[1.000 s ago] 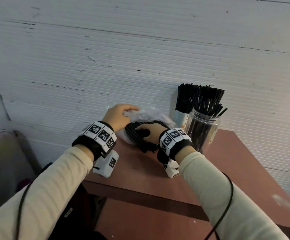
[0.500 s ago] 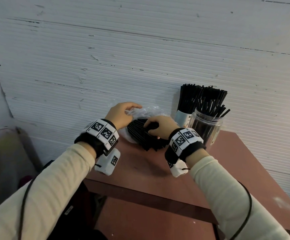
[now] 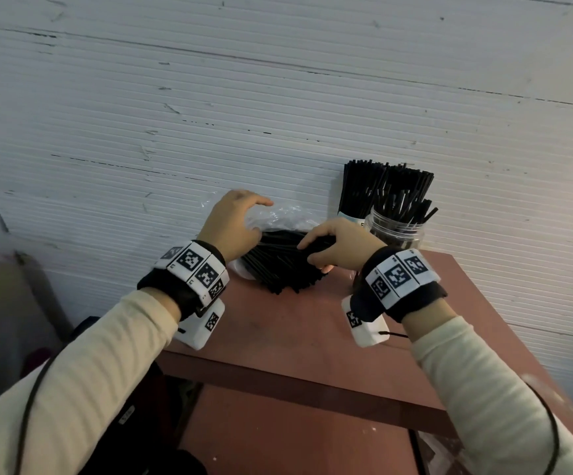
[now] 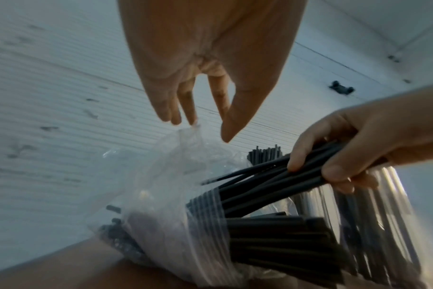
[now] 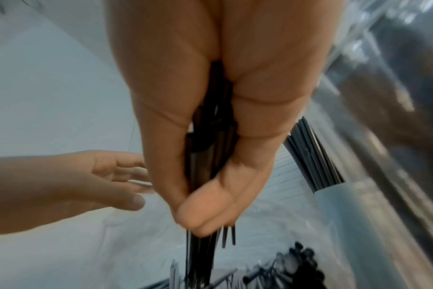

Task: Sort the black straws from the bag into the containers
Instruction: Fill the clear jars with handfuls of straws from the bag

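The right hand (image 3: pixel 338 246) is curled around a small bundle of black straws (image 4: pixel 272 176), thumb and fingers pinching them near one end, while the far ends sit inside the mouth of the clear bag (image 4: pixel 166 187). The bundle's long axis runs from the bag toward the clear jar (image 3: pixel 394 231), which stands just right of the bag on the desk (image 3: pixel 295 323), nearer this hand. Left of the bag, the left hand (image 3: pixel 235 222) is loosely spread, fingertips (image 4: pixel 192 120) touching the plastic's top edge.
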`<state>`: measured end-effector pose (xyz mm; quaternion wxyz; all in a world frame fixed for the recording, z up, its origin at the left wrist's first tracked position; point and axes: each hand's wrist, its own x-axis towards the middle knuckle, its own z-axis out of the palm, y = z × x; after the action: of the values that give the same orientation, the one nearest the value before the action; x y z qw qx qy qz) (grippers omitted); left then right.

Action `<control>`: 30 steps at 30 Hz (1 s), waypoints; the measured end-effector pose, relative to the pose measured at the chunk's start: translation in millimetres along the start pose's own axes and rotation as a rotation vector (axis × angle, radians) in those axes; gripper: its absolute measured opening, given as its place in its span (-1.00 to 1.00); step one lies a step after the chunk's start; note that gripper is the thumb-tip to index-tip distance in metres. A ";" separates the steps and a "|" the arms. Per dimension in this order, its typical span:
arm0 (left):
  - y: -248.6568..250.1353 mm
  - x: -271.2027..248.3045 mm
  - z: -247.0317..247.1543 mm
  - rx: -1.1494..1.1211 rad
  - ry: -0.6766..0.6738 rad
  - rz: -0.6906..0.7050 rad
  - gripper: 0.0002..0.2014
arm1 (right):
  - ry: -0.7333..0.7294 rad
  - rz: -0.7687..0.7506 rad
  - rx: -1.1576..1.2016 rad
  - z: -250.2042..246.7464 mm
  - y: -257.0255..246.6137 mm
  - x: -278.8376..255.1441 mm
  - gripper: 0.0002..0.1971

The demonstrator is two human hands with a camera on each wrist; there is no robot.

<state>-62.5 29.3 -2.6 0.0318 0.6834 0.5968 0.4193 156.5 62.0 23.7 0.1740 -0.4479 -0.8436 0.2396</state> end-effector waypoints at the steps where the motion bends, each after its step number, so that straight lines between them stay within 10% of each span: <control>1: 6.3 -1.8 1.5 0.005 -0.017 0.062 -0.49 | -0.006 -0.005 -0.002 -4.4 0.7 -4.9 -0.76; 8: 62.0 -2.1 32.3 0.036 -0.444 0.278 -0.32 | -0.094 -0.054 -0.066 -39.5 -14.6 -42.6 -0.73; 16: 90.7 -2.5 47.8 -0.172 -0.275 0.179 -0.76 | -0.001 -0.177 -0.183 -80.6 -24.6 -86.1 -0.51; 23: 111.8 -17.3 65.0 -0.638 -0.315 0.030 -0.87 | 0.540 -0.461 -0.106 -76.9 -36.9 -90.5 -0.58; 30: 99.2 -25.3 86.9 -0.770 -0.503 -0.206 -0.87 | 0.352 -0.367 -0.280 -44.1 -12.8 -73.1 -0.63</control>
<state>70.5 19.4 -18.3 0.4682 0.6396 0.4360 0.4261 209.7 5.4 61.5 0.2944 -0.3422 -0.8923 0.0037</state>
